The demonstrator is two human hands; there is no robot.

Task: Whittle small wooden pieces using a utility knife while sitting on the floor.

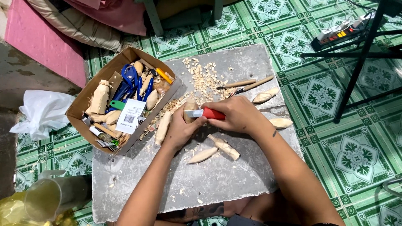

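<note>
My left hand (181, 127) grips a small pale wooden piece (190, 105) upright over a grey stone slab (226, 175). My right hand (236, 114) holds a red-handled knife (206, 113), whose blade lies against the wood by my left thumb. Carved wooden blanks lie around the hands: one (162, 127) to the left, two (204, 155) (225, 147) just below, two more (264, 97) (280, 122) to the right. Wood shavings (203, 77) cover the slab's far part.
A cardboard box (83, 104) on the left holds wooden pieces, blue-handled tools and a white tag. Two wooden-handled carving tools (247, 85) lie at the slab's far side. A white plastic bag (42, 113), a clear cup (50, 196), a black stand (360, 62) and a power strip (339, 33) are around.
</note>
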